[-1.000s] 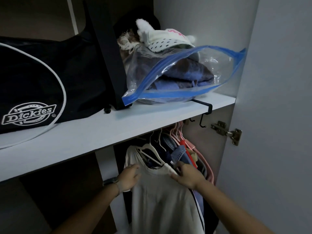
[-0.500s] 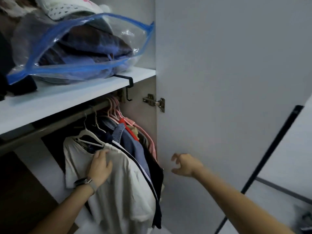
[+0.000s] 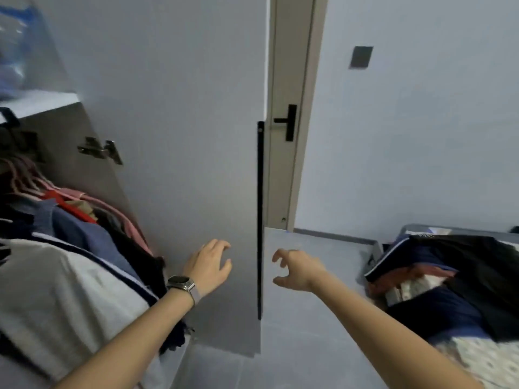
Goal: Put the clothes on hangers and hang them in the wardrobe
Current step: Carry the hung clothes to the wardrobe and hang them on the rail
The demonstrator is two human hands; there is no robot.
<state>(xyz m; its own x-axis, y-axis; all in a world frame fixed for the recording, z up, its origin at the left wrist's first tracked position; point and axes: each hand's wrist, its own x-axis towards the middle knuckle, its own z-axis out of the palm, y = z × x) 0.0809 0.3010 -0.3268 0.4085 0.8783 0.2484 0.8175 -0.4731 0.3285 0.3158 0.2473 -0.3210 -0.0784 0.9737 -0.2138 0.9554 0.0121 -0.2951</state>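
Both hands have let go of the hung white t-shirt (image 3: 64,287) in the wardrobe; left hand (image 3: 209,266) and right hand (image 3: 295,272) empty, fingers loosely spread, view swinging toward the clothes pile (image 3: 449,279) on the bed for the next garment.

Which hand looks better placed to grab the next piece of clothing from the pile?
Probably the right hand. It hangs empty, fingers loosely curled, on the side toward the pile of clothes. The left hand, also empty, is in front of the wardrobe door, farther from the pile.
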